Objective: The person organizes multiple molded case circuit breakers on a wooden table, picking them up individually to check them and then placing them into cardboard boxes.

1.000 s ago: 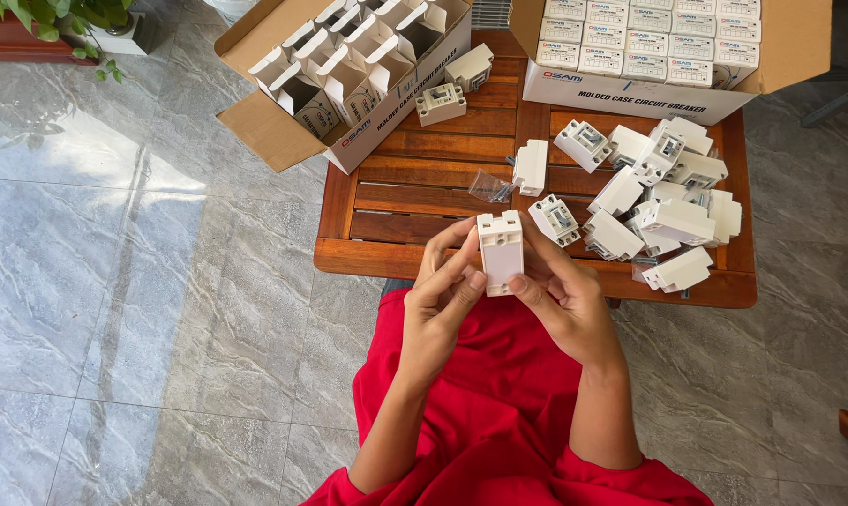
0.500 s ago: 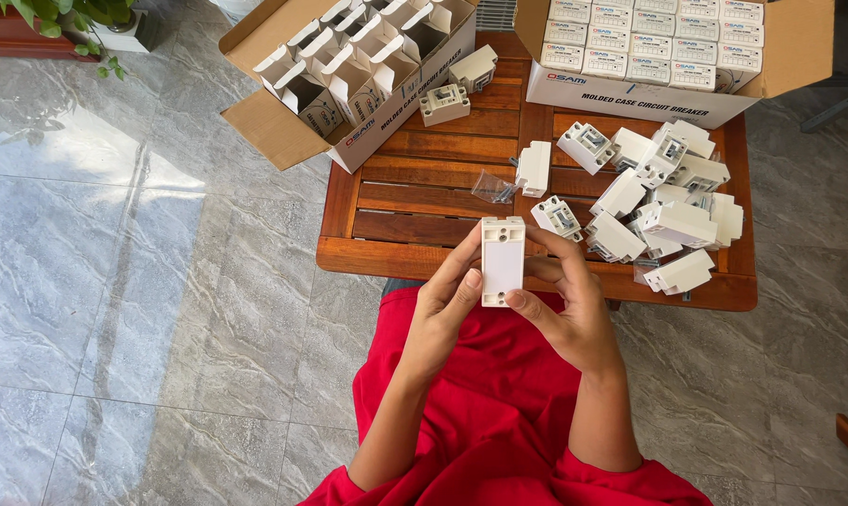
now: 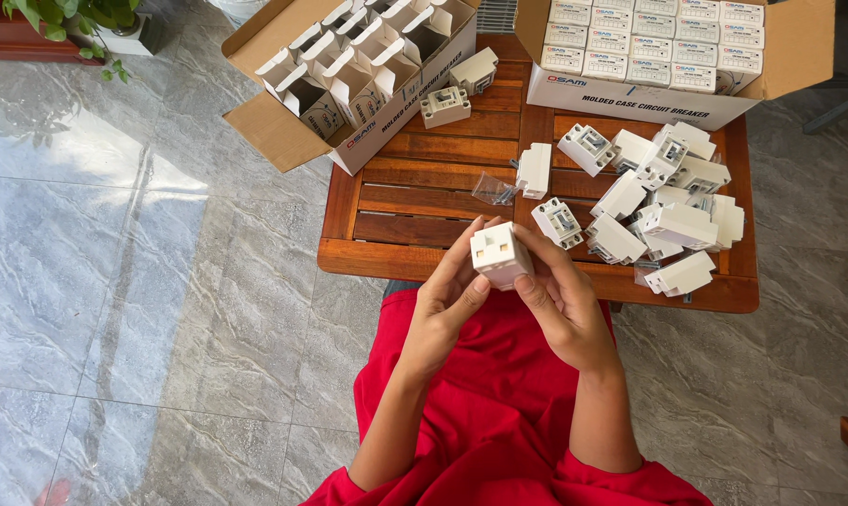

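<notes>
Gripping one white breaker (image 3: 501,255) between them, left hand (image 3: 447,309) and right hand (image 3: 564,305), fingers curled around it, above wooden table (image 3: 414,201)

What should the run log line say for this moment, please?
left hand: holds white breaker | right hand: holds same | wooden table: loose breaker pile

I am seeing a matt white plastic block (image 3: 502,254), a slatted table (image 3: 414,201) of glossy reddish varnished wood, brown cardboard boxes (image 3: 292,131), polished grey marble-look floor tiles (image 3: 114,281), and soft red cloth (image 3: 499,403).
</notes>
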